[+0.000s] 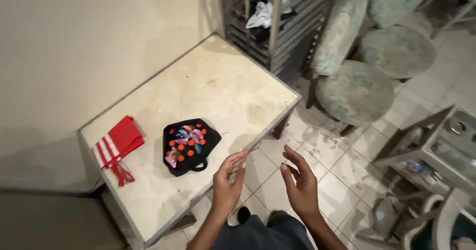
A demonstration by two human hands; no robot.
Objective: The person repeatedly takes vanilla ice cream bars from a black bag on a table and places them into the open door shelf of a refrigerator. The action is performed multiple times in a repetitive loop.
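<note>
No labels, signs or screens show. The only packaging is a handful of small bright wrappers (187,134), pink, blue and orange, lying on the black orange-dotted bag (189,146) on the counter (218,81).

Black orange-dotted bag (190,145), red white-striped cloth (118,143)

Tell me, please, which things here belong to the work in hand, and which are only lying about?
In hand:
- left hand, open, nearest the black dotted bag
- right hand, open, empty
- red striped cloth, folded beside the bag on the table

Lying about:
- round cushioned chairs
- metal rack
- glass-topped stand
</note>
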